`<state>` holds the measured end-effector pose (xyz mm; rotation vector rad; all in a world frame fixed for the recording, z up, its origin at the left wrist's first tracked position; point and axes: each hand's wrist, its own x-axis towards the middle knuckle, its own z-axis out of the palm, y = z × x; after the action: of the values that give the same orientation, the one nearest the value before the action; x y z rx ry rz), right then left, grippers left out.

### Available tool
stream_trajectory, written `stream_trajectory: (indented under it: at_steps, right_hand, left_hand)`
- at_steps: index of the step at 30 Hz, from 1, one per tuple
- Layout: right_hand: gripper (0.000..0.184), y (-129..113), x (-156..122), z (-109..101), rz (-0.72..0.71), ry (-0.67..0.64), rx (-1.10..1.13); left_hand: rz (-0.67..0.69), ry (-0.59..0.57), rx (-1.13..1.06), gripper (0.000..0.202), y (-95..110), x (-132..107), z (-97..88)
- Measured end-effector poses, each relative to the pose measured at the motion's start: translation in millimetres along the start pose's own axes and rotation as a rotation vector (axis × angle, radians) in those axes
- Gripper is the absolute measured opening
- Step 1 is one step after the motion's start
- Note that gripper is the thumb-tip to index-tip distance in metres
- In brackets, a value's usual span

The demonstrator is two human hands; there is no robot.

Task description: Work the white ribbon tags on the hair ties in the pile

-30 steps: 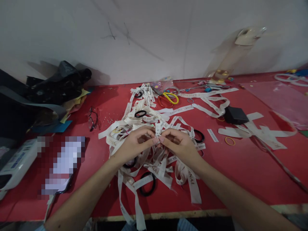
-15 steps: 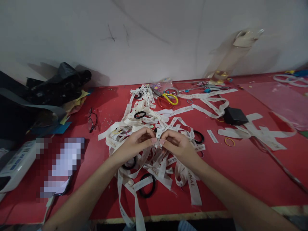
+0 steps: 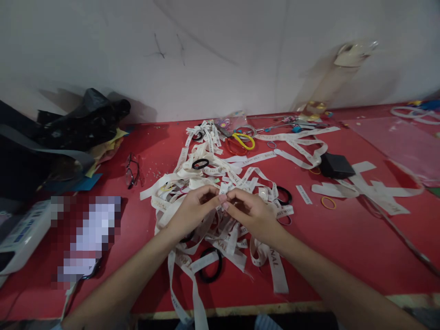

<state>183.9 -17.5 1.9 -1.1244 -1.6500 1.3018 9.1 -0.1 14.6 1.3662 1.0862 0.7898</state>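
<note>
Both hands meet over a tangled pile of white printed ribbon [image 3: 220,250] in the middle of the red table. My left hand [image 3: 196,208] is closed, thumb and fingers pinching a short piece of printed ribbon [image 3: 224,188]. From the other side my right hand [image 3: 254,211] pinches the same piece, its fingertips touching the left thumb. The fingers hide most of what lies between them. Black hair ties lie in and around the pile: one [image 3: 210,266] in front of the hands, another [image 3: 284,195] to their right, a third [image 3: 200,164] behind.
Scissors with a yellow and a red handle [image 3: 244,141] lie behind the pile. Eyeglasses [image 3: 130,172] and a blurred-out phone [image 3: 91,238] are at left. To the right are a black box [image 3: 336,165], a yellow rubber band [image 3: 328,203] and loose ribbon strips. A bottle [image 3: 319,91] leans at the wall.
The fingertips have drawn closer together, and the right hand has shifted slightly down. The held ribbon piece now shows less between the thumbs. The surrounding things have stayed put.
</note>
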Motion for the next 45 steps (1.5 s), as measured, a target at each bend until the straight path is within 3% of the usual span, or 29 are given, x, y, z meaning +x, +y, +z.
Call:
stream_trajectory:
  at_steps: [13, 20, 27, 41, 45]
  right_hand:
    - [0.015, -1, -1, 1, -0.072, -0.039, -0.015]
    - [0.023, -1, 1, 4, -0.015, 0.030, 0.131]
    - [0.021, 0, 2, 4, 0.026, 0.022, 0.205]
    - [0.011, -2, 1, 2, -0.177, 0.057, -0.130]
    - [0.010, -3, -1, 4, -0.119, 0.048, -0.059]
  left_hand:
    - [-0.178, -0.013, -0.338, 0.030, -6, -4, 7.9]
    - [-0.062, 0.068, -0.250, 0.029, -1, -4, 8.7]
    - [-0.066, 0.058, -0.297, 0.031, 3, -5, 10.3]
    - [-0.226, 0.061, -0.544, 0.035, 1, -5, 16.9]
    - [-0.155, 0.073, -0.446, 0.032, -2, -5, 14.8]
